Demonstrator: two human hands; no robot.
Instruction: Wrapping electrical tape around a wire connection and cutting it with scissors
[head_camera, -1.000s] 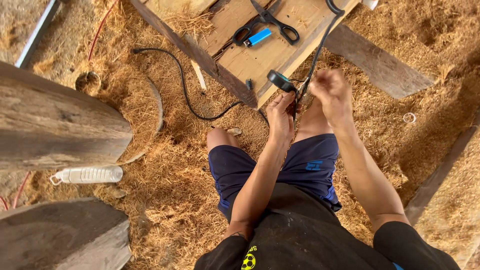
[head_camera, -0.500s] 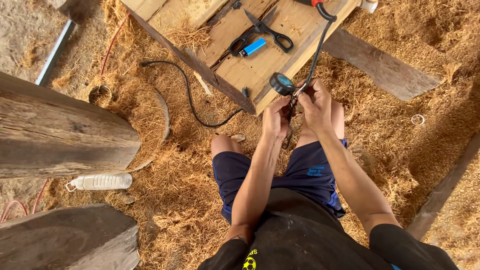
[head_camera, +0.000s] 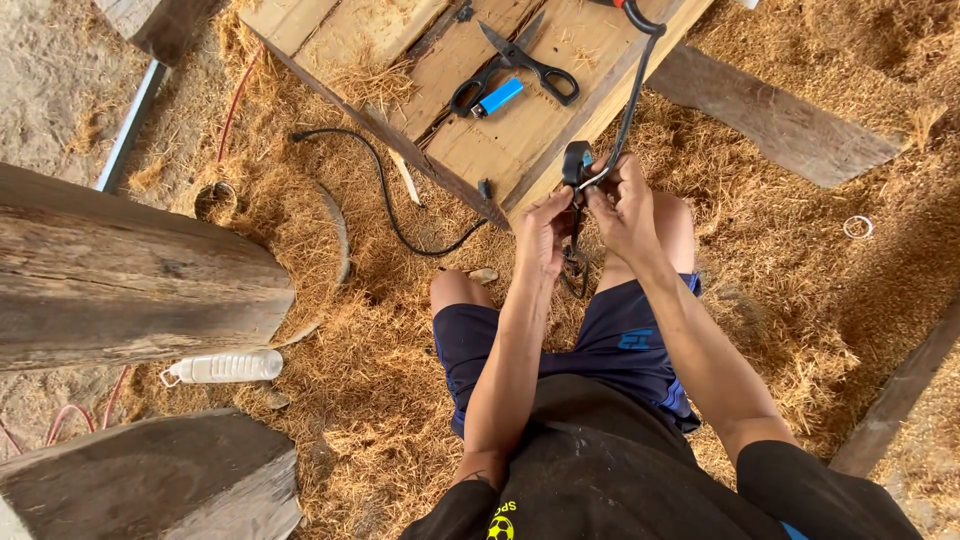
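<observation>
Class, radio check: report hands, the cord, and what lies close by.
Both hands, left and right, pinch the black cord by its plug. Scissors and blue lighter on the planks ahead.

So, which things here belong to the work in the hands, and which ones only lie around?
In the work:
- left hand and right hand, both gripping the black cord
- small black part on that cord

Lying about:
- scissors and blue lighter on the wooden boards
- plastic bottle on the straw
- white ring
- logs
</observation>
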